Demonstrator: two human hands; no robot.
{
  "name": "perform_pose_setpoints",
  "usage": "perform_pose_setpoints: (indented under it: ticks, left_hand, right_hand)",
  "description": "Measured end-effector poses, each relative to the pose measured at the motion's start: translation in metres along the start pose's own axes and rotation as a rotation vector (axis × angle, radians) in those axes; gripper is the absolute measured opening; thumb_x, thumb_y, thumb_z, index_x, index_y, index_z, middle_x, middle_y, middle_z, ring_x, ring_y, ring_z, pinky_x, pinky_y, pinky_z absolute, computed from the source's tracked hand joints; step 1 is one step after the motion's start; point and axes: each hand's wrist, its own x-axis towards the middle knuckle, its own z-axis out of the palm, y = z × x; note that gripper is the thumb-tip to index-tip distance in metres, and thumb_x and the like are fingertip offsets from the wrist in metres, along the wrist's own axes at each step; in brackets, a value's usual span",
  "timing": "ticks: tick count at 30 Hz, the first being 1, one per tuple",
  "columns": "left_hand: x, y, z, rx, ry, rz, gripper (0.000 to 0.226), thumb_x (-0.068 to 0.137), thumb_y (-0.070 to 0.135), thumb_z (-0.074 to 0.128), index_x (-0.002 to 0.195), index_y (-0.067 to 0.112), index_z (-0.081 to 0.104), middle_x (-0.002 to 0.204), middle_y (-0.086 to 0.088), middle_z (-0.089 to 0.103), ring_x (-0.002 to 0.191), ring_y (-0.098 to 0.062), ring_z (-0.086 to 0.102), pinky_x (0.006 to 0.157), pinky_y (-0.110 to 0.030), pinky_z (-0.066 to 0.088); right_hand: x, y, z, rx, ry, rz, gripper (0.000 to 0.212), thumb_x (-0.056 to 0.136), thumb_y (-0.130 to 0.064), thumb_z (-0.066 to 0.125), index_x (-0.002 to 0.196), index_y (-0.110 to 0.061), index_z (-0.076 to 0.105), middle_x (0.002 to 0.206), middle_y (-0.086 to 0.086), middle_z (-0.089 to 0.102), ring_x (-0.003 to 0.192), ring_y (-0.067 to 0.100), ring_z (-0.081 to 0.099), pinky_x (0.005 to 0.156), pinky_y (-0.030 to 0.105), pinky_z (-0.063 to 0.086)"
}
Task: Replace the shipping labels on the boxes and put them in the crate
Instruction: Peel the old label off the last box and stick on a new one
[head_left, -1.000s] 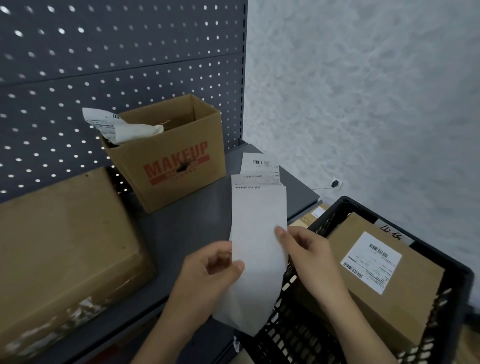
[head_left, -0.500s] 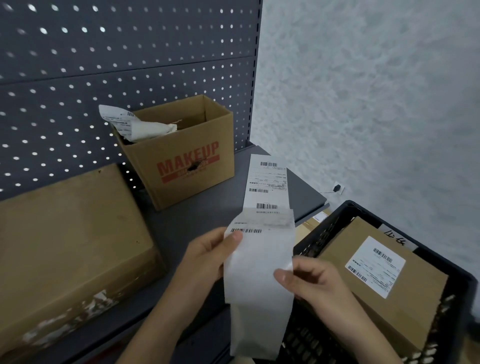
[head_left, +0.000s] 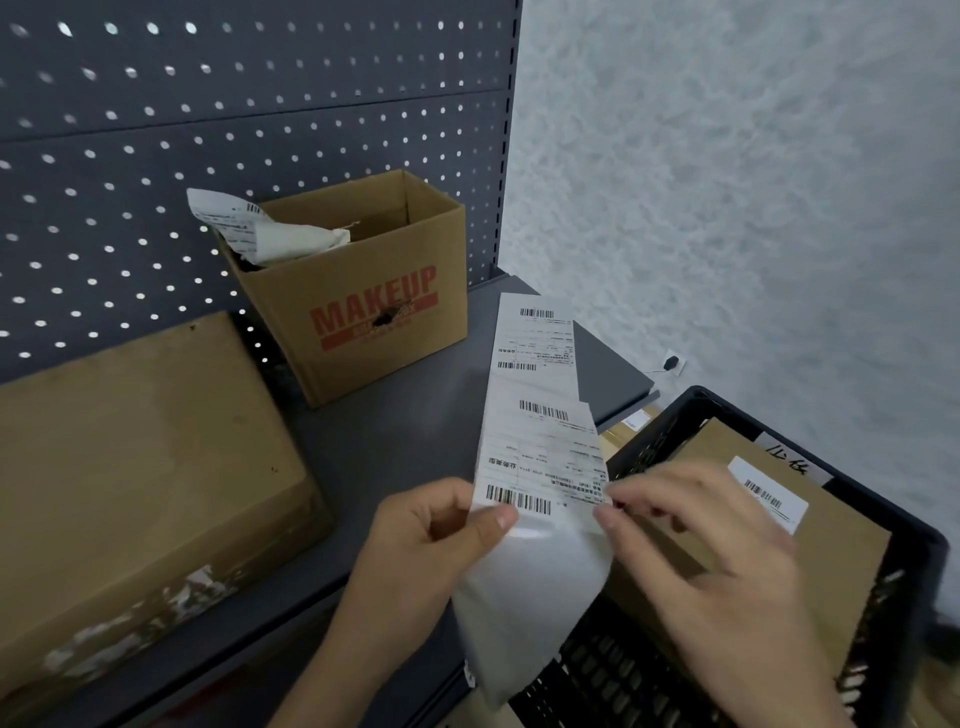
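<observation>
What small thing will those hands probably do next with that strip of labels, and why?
Likely peel the lowest label off: the left hand pinches the label strip at its left edge, the right hand pinches that label's lower right corner, and bare backing hangs below.

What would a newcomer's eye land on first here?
The white label strip, printed with barcodes, is held up at centre; the left hand pinches its left edge and the right hand its right edge. Behind it on the shelf stands an open MAKEUP box with crumpled labels sticking out. At the right, a black crate holds a labelled box.
</observation>
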Motion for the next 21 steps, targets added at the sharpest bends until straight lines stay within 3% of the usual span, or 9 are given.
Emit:
perform_pose_setpoints:
  ticks: [3, 7, 13, 16, 18, 21]
  left_hand:
    - [-0.001, 0.003, 0.002, -0.010, -0.071, 0.025, 0.016, 0.085, 0.022, 0.071, 0.091, 0.009, 0.078, 0.096, -0.006, 0.078, 0.093, -0.019, 0.073, 0.083, -0.029, 0.057]
    - [-0.004, 0.009, -0.001, 0.032, -0.166, 0.091, 0.022, 0.098, 0.016, 0.057, 0.107, 0.009, 0.075, 0.110, -0.004, 0.075, 0.110, -0.019, 0.068, 0.093, -0.029, 0.054]
    - [-0.006, 0.014, 0.001, 0.044, -0.149, 0.110, 0.016, 0.096, 0.021, 0.060, 0.097, 0.011, 0.073, 0.097, -0.009, 0.076, 0.099, -0.031, 0.069, 0.089, -0.043, 0.053]
    - [-0.004, 0.011, 0.004, -0.001, -0.095, 0.124, 0.020, 0.090, 0.024, 0.065, 0.093, 0.004, 0.065, 0.088, -0.024, 0.071, 0.086, -0.044, 0.066, 0.079, -0.054, 0.051]
    - [-0.003, 0.010, 0.004, -0.004, -0.076, 0.143, 0.022, 0.086, 0.029, 0.069, 0.088, 0.007, 0.065, 0.085, -0.033, 0.065, 0.076, -0.037, 0.060, 0.074, -0.046, 0.047]
    - [-0.004, 0.012, 0.004, 0.033, -0.072, 0.169, 0.018, 0.087, 0.024, 0.071, 0.088, 0.006, 0.069, 0.083, -0.022, 0.070, 0.081, -0.043, 0.064, 0.074, -0.040, 0.051]
  right_hand:
    - [0.007, -0.006, 0.015, -0.042, -0.138, -0.141, 0.021, 0.090, -0.035, 0.063, 0.100, -0.021, 0.075, 0.095, -0.011, 0.060, 0.092, 0.009, 0.059, 0.076, 0.017, 0.045]
    - [0.013, -0.005, 0.025, -0.058, -0.228, -0.150, 0.024, 0.092, -0.039, 0.061, 0.107, -0.024, 0.073, 0.097, -0.011, 0.058, 0.091, 0.012, 0.060, 0.073, 0.030, 0.050]
    - [0.015, -0.009, 0.022, -0.074, -0.201, -0.144, 0.018, 0.092, -0.038, 0.063, 0.099, -0.026, 0.074, 0.093, -0.013, 0.060, 0.086, 0.011, 0.061, 0.069, 0.030, 0.051]
    - [0.015, -0.011, 0.022, -0.060, -0.208, -0.129, 0.016, 0.092, -0.039, 0.063, 0.096, -0.027, 0.073, 0.092, -0.015, 0.061, 0.084, 0.009, 0.062, 0.066, 0.031, 0.052]
    - [0.016, -0.013, 0.022, -0.070, -0.220, -0.118, 0.015, 0.093, -0.038, 0.062, 0.094, -0.028, 0.072, 0.090, -0.016, 0.061, 0.081, 0.009, 0.062, 0.064, 0.031, 0.052]
    - [0.015, -0.015, 0.019, -0.079, -0.256, -0.101, 0.013, 0.094, -0.038, 0.059, 0.092, -0.031, 0.069, 0.087, -0.016, 0.059, 0.077, 0.009, 0.060, 0.062, 0.033, 0.051]
